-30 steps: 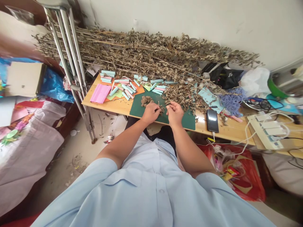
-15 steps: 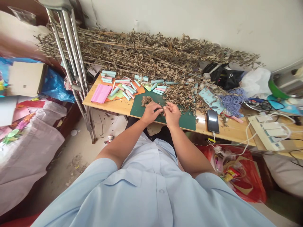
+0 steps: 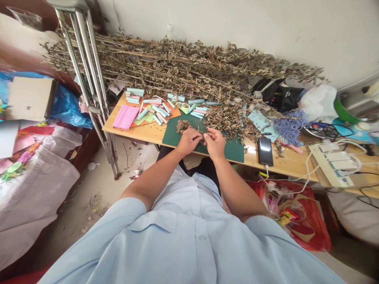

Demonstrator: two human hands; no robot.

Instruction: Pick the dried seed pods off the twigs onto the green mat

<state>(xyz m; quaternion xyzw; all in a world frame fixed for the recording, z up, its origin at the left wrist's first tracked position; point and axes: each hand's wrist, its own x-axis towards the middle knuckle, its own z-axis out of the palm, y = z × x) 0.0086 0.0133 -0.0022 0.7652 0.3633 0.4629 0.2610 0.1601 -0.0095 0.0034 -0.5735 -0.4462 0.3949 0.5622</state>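
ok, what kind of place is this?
Probably a home room doubling as a workspace: a wooden table with a green mat, dried plants heaped behind, and what looks like a metal crutch at the left.

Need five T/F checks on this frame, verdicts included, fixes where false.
1. The left hand and right hand are close together over the green mat. True.
2. The rounded brown clumps sit to the right of the right hand. False: they are on the mat's left part, just beyond the left hand.
3. The phone lies right of the mat, with a white cable attached. True.
4. The metal crutch lies flat on the table. False: it stands on the floor by the table's left end.
5. The paper rolls include pale blue and pink ones. True.
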